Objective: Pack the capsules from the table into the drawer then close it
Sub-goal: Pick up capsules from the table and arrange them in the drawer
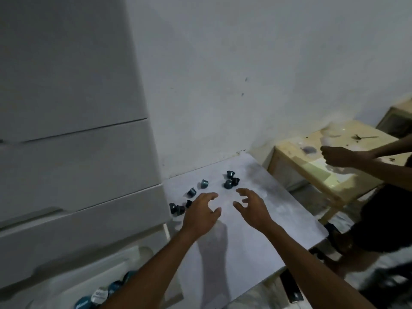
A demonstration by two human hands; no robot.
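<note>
Several dark blue capsules lie scattered on the white table (256, 230): a group of three (231, 180) at the far side, two single ones (204, 183) (191, 192) left of them, and a cluster (177, 208) at the table's left edge. My left hand (201, 211) hovers with spread fingers just right of that cluster, holding nothing. My right hand (252, 206) hovers with spread fingers below the far group, also holding nothing. The open drawer (73, 293) at bottom left holds several capsules (100, 294).
A white chest of drawers (73, 163) stands to the left of the table. Another person's hand (338, 156) reaches over a wooden table (316, 166) at the right. A white wall stands behind.
</note>
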